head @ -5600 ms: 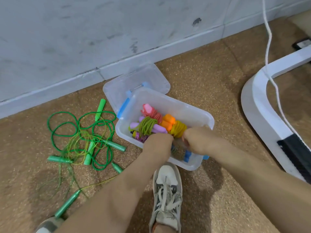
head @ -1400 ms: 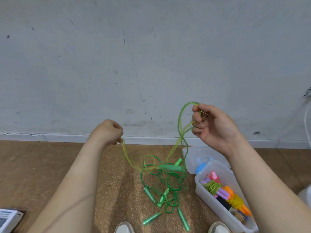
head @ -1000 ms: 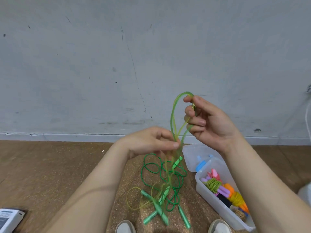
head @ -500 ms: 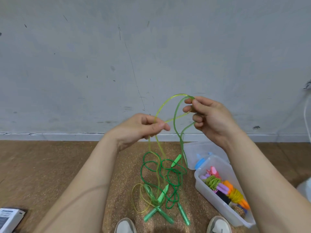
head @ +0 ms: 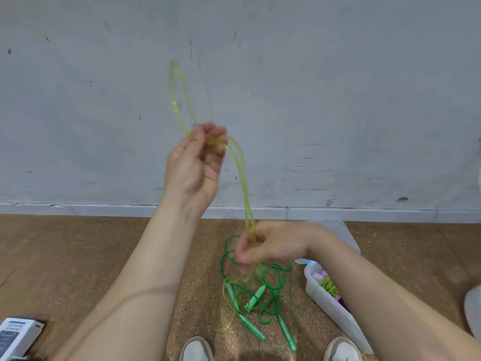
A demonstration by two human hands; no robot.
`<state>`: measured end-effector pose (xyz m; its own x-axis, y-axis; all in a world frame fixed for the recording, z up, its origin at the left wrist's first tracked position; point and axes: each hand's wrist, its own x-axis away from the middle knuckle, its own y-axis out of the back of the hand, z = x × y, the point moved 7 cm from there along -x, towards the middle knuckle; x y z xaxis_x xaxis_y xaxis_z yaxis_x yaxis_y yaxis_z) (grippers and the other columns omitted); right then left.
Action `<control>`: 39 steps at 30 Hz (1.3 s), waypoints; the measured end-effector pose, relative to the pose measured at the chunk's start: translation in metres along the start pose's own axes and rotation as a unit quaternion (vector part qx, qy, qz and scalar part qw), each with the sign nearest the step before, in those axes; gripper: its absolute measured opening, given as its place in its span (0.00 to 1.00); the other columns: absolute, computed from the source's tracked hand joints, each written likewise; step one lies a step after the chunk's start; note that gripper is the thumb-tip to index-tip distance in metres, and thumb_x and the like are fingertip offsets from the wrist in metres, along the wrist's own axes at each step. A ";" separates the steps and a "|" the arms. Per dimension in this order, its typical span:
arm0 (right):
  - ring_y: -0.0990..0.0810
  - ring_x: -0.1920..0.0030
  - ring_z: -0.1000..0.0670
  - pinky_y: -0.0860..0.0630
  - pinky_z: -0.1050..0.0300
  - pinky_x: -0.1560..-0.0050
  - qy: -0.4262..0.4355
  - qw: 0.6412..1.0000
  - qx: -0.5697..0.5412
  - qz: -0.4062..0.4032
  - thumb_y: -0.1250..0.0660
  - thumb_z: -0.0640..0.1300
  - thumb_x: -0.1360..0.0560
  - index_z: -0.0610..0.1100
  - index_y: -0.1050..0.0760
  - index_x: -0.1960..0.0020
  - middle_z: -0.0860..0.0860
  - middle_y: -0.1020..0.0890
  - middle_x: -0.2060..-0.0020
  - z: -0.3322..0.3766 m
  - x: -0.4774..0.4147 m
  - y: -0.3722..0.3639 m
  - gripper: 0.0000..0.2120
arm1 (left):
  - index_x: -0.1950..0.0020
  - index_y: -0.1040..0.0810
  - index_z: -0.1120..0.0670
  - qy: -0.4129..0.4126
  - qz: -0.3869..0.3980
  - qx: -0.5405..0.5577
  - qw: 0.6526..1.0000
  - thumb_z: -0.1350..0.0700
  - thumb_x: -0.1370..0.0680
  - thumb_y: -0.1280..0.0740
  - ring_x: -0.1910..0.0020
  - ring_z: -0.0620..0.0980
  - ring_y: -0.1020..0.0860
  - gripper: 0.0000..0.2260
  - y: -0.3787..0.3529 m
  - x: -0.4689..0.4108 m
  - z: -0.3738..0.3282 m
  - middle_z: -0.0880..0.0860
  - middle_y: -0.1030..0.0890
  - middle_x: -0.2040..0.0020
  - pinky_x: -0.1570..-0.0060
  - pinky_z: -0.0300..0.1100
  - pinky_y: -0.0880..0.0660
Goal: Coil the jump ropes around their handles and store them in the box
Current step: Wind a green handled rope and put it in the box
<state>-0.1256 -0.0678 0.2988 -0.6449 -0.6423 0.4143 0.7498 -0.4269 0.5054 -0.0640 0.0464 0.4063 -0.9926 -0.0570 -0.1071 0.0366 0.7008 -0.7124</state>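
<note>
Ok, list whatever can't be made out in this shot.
Head view:
- box: the right forearm covers most of it, contents largely hidden.
- right hand: motion blur; it grips the yellow-green rope, but the finger hold is unclear.
- Rope loop above the left hand: smeared by blur.
- white carton: cut off by the lower-left edge, print too small.
- dark green ropes: tangled, count unclear.

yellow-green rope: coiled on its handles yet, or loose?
Loose. The yellow-green rope hangs in open loops between the left hand and the right hand.
</note>
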 end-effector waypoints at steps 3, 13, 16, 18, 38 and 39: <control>0.25 0.63 0.56 0.26 0.58 0.57 -0.135 0.970 0.199 0.024 0.35 0.43 0.24 0.43 0.19 0.53 0.54 0.16 0.60 -0.041 0.011 0.010 0.07 | 0.54 0.25 0.59 -0.104 -0.128 0.084 0.983 0.58 0.18 0.42 0.66 0.46 0.19 0.09 0.058 -0.017 -0.038 0.52 0.17 0.65 0.64 0.34 0.24; 0.41 0.80 0.56 0.36 0.64 0.79 0.037 0.893 -0.382 -0.233 0.45 0.43 0.17 0.38 0.25 0.49 0.54 0.39 0.77 -0.001 0.034 0.060 0.12 | 0.50 0.25 0.58 0.152 -0.010 -0.850 0.504 0.56 0.24 0.37 0.50 0.58 0.22 0.07 0.118 -0.017 0.004 0.60 0.20 0.50 0.56 0.44 0.27; 0.44 0.79 0.58 0.48 0.67 0.80 0.031 0.907 -0.372 -0.194 0.44 0.42 0.17 0.40 0.24 0.52 0.54 0.40 0.76 0.008 0.030 0.055 0.12 | 0.31 0.30 0.54 0.034 0.041 -0.757 0.651 0.54 0.22 0.36 0.36 0.53 0.27 0.19 0.067 -0.005 0.011 0.52 0.25 0.34 0.38 0.45 0.30; 0.46 0.78 0.58 0.51 0.67 0.80 0.036 0.918 -0.359 -0.166 0.42 0.39 0.19 0.40 0.24 0.54 0.55 0.41 0.76 0.014 0.027 0.051 0.10 | 0.33 0.26 0.50 0.025 0.130 -0.549 0.825 0.52 0.20 0.38 0.39 0.48 0.24 0.15 0.026 0.008 0.023 0.50 0.21 0.39 0.36 0.45 0.31; 0.20 0.72 0.46 0.27 0.62 0.76 0.023 0.889 -0.422 -0.179 0.44 0.45 0.18 0.43 0.33 0.61 0.47 0.30 0.77 0.000 0.039 0.054 0.14 | 0.52 0.23 0.48 -0.180 -0.167 -0.625 0.741 0.63 0.26 0.40 0.50 0.51 0.25 0.12 0.075 -0.013 -0.035 0.51 0.24 0.50 0.49 0.44 0.26; 0.22 0.74 0.47 0.29 0.63 0.77 0.045 0.864 -0.459 -0.203 0.44 0.45 0.18 0.43 0.33 0.62 0.48 0.32 0.77 0.004 0.041 0.060 0.14 | 0.53 0.22 0.49 -0.141 -0.095 -0.617 0.768 0.68 0.27 0.40 0.52 0.49 0.25 0.15 0.064 -0.012 -0.021 0.51 0.23 0.51 0.51 0.43 0.26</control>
<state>-0.1077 -0.1170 0.3490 -0.8990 -0.3510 0.2618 0.2933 -0.9266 -0.2352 -0.0524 0.1073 0.3765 -0.8954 -0.2712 -0.3532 -0.4163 0.7914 0.4477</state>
